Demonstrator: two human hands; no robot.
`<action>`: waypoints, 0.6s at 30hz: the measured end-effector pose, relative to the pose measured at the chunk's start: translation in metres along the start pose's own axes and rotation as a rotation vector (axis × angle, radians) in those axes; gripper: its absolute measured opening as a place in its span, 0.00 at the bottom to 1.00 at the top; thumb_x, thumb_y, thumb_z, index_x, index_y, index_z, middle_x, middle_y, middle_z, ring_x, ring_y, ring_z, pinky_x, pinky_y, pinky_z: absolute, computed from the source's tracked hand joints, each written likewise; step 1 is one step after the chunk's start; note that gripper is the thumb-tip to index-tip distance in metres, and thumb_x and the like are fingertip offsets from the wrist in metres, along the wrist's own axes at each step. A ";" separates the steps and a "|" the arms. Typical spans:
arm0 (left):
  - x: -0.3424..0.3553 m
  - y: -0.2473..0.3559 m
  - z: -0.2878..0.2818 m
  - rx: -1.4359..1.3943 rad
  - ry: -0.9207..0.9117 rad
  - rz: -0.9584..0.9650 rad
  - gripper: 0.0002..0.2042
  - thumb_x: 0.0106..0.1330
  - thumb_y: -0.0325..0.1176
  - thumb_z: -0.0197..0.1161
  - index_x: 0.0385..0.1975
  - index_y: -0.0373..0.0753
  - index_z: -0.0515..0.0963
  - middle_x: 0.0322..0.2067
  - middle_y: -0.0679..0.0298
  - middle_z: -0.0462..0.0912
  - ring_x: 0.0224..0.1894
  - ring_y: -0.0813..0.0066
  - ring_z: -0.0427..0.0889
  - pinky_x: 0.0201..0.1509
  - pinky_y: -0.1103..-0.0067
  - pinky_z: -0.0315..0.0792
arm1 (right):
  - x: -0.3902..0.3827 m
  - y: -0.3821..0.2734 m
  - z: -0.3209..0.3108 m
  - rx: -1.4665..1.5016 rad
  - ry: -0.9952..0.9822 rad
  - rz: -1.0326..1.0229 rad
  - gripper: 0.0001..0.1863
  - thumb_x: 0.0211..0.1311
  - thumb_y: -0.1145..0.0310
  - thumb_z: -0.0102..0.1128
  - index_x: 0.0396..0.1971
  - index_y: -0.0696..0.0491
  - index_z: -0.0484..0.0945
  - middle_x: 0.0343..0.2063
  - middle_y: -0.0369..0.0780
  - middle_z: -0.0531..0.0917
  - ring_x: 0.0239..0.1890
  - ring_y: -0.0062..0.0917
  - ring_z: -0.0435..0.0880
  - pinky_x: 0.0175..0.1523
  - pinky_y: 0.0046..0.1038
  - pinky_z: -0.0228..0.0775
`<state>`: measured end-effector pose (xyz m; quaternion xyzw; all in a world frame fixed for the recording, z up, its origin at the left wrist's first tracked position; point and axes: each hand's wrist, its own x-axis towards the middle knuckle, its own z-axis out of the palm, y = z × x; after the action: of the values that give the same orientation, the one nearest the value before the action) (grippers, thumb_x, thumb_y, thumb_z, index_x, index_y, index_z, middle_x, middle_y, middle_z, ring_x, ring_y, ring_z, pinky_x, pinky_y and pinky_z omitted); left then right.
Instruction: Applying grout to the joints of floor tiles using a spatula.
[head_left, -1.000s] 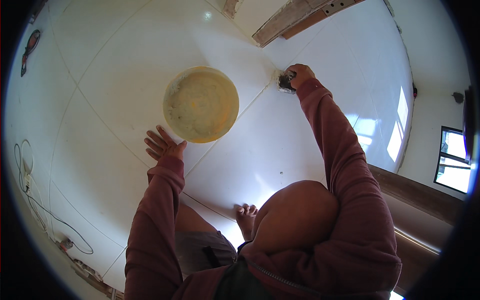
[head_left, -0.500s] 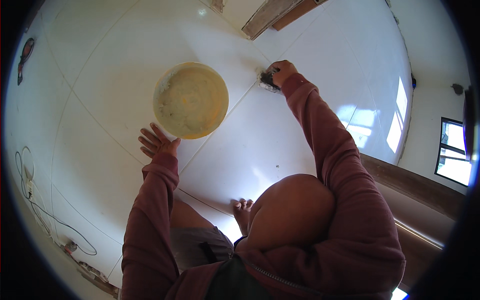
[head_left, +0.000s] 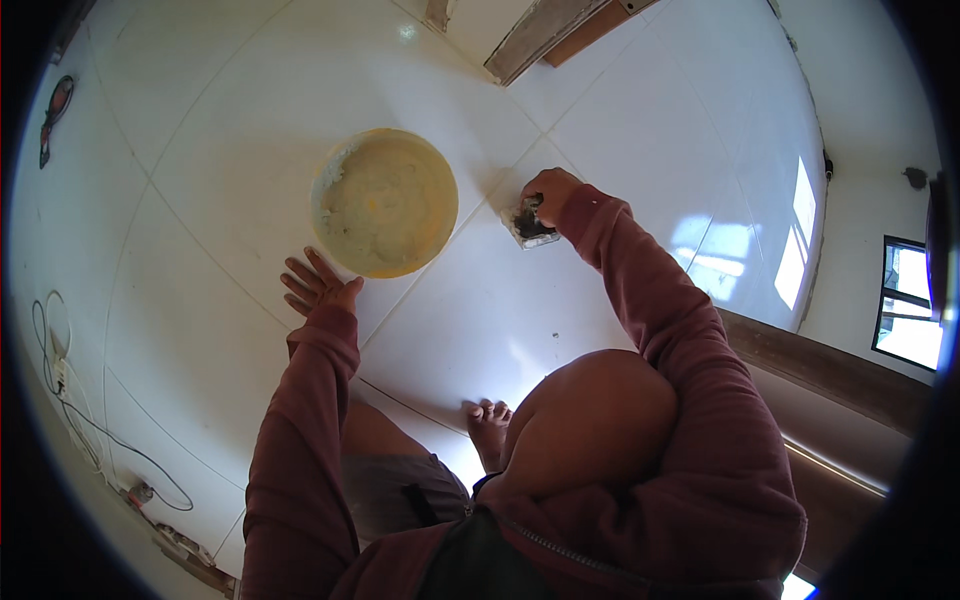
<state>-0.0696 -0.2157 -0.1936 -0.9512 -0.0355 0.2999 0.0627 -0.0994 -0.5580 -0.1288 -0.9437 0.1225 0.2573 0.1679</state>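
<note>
A white tiled floor (head_left: 250,110) carries a yellow bowl (head_left: 385,202) (pale paste inside). The left hand (head_left: 315,285) lies flat beside it, fingers spread. The right hand (head_left: 548,192) is clenched around a small trowel (head_left: 529,224) pressed on a tile joint.

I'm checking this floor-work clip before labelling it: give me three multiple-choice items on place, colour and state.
1. Where is the yellow bowl? A on the tiled floor ahead of the left hand; B on a shelf; C in the person's lap.
2. What colour are the sleeves? A blue; B dark red; C white.
3. How is the right hand? A flat and open; B closed on a small trowel; C hidden.

A: bowl sits on tile beyond the fingers. B: both sleeves are maroon. B: fingers wrap the tool at a tile joint.
</note>
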 end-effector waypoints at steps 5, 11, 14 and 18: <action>-0.002 0.008 -0.006 -0.102 0.035 0.060 0.42 0.47 0.60 0.46 0.60 0.49 0.37 0.60 0.51 0.36 0.61 0.46 0.34 0.59 0.57 0.32 | 0.021 0.037 -0.036 0.592 0.318 0.361 0.12 0.35 0.75 0.47 0.22 0.49 0.79 0.21 0.44 0.78 0.29 0.34 0.78 0.37 0.28 0.69; 0.000 0.005 -0.004 -0.108 -0.008 0.021 0.45 0.46 0.58 0.51 0.59 0.52 0.31 0.60 0.53 0.30 0.61 0.48 0.31 0.59 0.56 0.32 | 0.015 -0.021 0.007 0.332 0.211 0.278 0.12 0.37 0.72 0.47 0.23 0.47 0.79 0.25 0.43 0.79 0.31 0.36 0.77 0.39 0.29 0.69; 0.002 0.003 -0.005 -0.037 -0.055 -0.005 0.45 0.47 0.56 0.52 0.59 0.52 0.29 0.60 0.53 0.29 0.61 0.47 0.30 0.59 0.55 0.31 | -0.012 -0.063 0.032 0.280 0.156 0.255 0.13 0.34 0.73 0.48 0.23 0.45 0.79 0.24 0.41 0.79 0.31 0.35 0.77 0.38 0.29 0.69; -0.003 0.010 -0.009 -0.054 -0.014 0.036 0.40 0.48 0.55 0.47 0.59 0.51 0.36 0.60 0.52 0.34 0.61 0.47 0.31 0.59 0.56 0.29 | -0.043 -0.096 0.055 0.213 0.017 0.236 0.12 0.36 0.69 0.51 0.25 0.45 0.77 0.27 0.39 0.78 0.35 0.35 0.75 0.40 0.33 0.66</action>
<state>-0.0662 -0.2268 -0.1861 -0.9509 -0.0268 0.3067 0.0315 -0.1298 -0.4426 -0.1263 -0.9017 0.2604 0.2530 0.2348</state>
